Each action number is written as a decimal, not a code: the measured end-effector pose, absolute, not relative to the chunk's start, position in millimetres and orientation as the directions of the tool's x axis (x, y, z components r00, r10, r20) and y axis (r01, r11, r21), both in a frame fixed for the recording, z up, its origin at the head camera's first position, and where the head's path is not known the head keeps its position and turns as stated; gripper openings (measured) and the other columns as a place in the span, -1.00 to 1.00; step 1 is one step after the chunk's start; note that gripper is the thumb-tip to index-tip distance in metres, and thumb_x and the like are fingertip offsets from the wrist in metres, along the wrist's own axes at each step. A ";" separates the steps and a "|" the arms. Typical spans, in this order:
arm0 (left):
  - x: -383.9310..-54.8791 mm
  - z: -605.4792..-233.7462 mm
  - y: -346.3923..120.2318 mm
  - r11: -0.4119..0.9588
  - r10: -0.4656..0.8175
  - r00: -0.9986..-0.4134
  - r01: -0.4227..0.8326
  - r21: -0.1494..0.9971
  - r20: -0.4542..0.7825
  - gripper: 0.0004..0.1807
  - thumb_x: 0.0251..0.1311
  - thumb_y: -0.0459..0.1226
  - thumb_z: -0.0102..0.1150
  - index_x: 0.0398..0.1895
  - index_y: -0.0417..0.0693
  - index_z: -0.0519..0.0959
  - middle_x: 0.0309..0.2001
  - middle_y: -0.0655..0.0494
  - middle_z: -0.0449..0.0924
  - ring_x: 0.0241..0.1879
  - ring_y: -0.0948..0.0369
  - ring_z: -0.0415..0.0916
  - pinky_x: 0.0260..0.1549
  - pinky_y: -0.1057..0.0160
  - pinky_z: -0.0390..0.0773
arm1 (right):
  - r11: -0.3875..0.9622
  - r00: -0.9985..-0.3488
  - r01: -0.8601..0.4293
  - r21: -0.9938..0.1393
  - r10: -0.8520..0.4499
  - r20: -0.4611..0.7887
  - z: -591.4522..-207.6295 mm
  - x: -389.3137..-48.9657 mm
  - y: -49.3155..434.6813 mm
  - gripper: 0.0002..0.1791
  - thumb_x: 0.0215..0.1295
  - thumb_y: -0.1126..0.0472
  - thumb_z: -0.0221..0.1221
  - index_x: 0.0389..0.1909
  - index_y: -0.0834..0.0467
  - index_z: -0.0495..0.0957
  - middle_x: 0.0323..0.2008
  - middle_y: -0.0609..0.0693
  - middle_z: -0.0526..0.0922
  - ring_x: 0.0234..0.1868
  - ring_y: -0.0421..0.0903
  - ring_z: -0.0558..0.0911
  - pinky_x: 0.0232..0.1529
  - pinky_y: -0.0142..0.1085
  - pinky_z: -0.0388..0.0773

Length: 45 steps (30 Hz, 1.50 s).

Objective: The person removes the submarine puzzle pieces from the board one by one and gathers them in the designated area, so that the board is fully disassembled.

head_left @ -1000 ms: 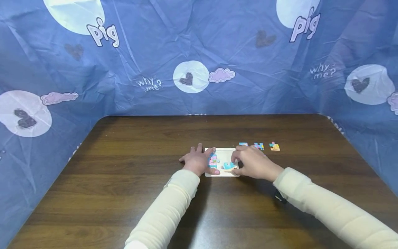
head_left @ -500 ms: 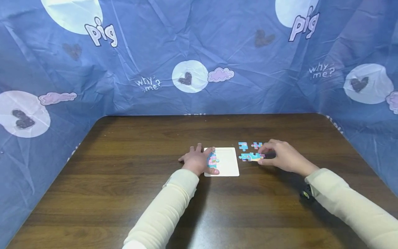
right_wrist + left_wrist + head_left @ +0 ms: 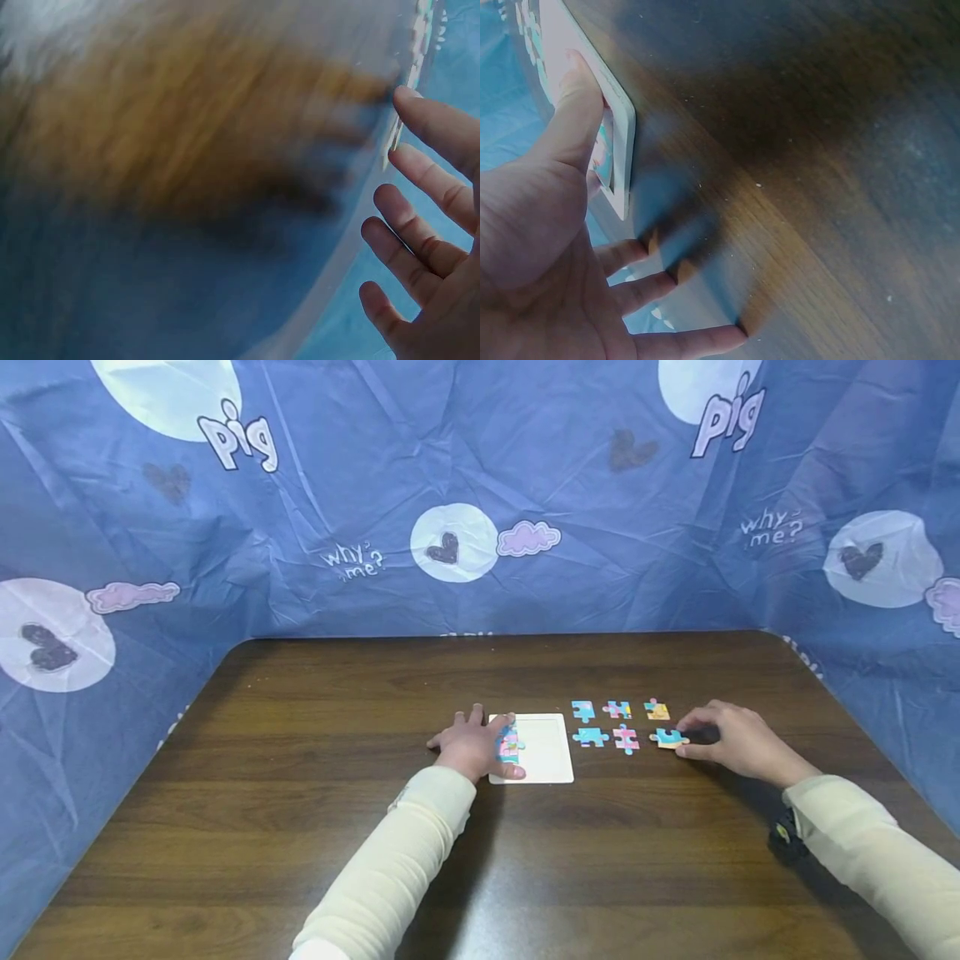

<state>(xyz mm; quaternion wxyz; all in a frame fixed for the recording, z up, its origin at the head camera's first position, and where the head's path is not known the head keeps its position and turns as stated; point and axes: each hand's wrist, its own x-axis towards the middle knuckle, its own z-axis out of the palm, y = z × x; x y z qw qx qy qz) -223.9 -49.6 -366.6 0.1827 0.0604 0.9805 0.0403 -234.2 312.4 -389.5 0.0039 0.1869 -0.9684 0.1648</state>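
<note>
My left hand [image 3: 468, 747] rests with spread fingers on the left side of a white puzzle tray [image 3: 553, 777]. Its thumb [image 3: 577, 90] lies on the tray face, while other fingertips touch the table. Pink and blue puzzle pieces [image 3: 510, 745] sit inside the tray, partly under that hand. Off to the right, my right hand [image 3: 738, 739] pinches a blue and yellow puzzle piece [image 3: 670, 739] between thumb and index finger, low over the table. Its remaining fingers [image 3: 401, 217] are loosely bent in the right wrist view.
Left of the pinched piece lie a pink piece [image 3: 626, 740] and a blue piece [image 3: 590, 737]. A row behind them holds a blue piece [image 3: 582, 710], a multicoloured piece [image 3: 618, 709] and a yellow piece [image 3: 657, 710]. A blue printed cloth [image 3: 450, 460] surrounds the wooden table [image 3: 337, 827].
My right hand has travelled right from the tray with the blue and yellow piece. Blue and pink pieces now lie in the front row. My left hand stays on the tray.
</note>
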 end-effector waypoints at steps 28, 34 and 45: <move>-225.8 -369.0 -51.8 0.980 0.176 -0.932 0.136 0.143 -0.317 0.02 0.02 0.26 0.44 0.57 0.38 0.20 0.57 -0.12 0.07 0.50 -0.18 0.10 0.07 -0.45 0.44 | 0.859 -0.927 -0.355 -0.368 -0.373 0.023 -384.2 -237.8 306.1 -0.62 0.20 0.07 0.45 -0.05 0.20 0.69 -0.13 0.16 0.66 -0.01 0.26 0.61 0.05 0.24 0.46; -227.4 -369.9 -52.6 0.975 0.190 -0.930 0.140 0.174 -0.314 0.04 0.00 0.24 0.47 0.56 0.35 0.20 0.48 -0.13 0.18 0.43 -0.18 0.18 0.12 -0.49 0.36 | 0.806 -0.934 -0.341 -0.484 -0.349 0.076 -373.4 -236.1 277.9 -0.66 0.28 0.08 0.40 -0.04 0.20 0.69 -0.13 0.14 0.67 -0.09 0.14 0.66 -0.04 0.10 0.55; -229.0 -369.0 -57.3 0.974 0.200 -0.935 0.156 0.167 -0.294 0.06 -0.05 0.28 0.48 0.55 0.36 0.23 0.46 -0.10 0.25 0.41 -0.16 0.23 0.18 -0.47 0.30 | 0.709 -0.905 -0.392 -0.587 -0.413 0.105 -366.8 -242.3 215.9 -0.72 0.28 0.15 0.40 -0.08 0.22 0.71 -0.35 -0.07 0.66 -0.35 -0.14 0.61 -0.33 -0.25 0.56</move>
